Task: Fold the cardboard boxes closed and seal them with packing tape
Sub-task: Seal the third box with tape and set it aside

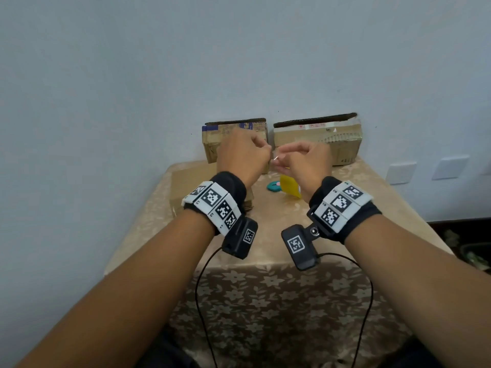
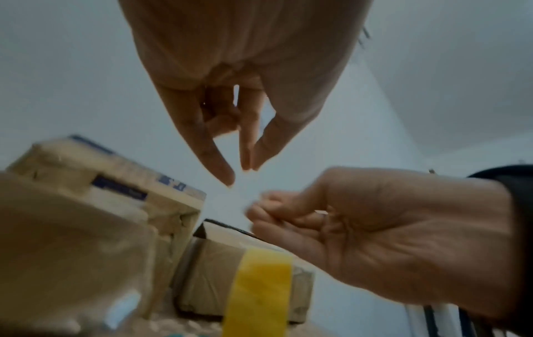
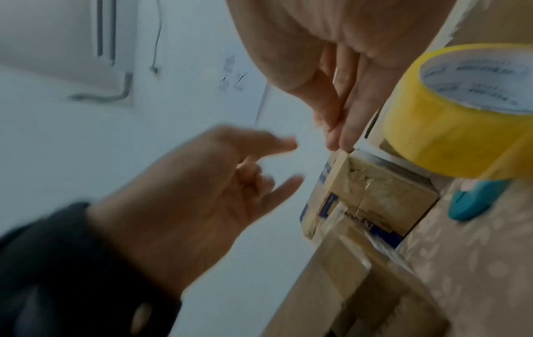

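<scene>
You raise both hands, left hand (image 1: 243,155) and right hand (image 1: 305,162), fingertips pinched, on what is unclear; two boxes (image 1: 317,139) look taped, tape roll (image 3: 461,114) idle.

Soft, even daylight; wrist views dim and blurred (head view sharper).

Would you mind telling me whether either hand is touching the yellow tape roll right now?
Apart. The head view shows the left hand and right hand raised above the table, with the yellow tape roll lying below them.
</scene>
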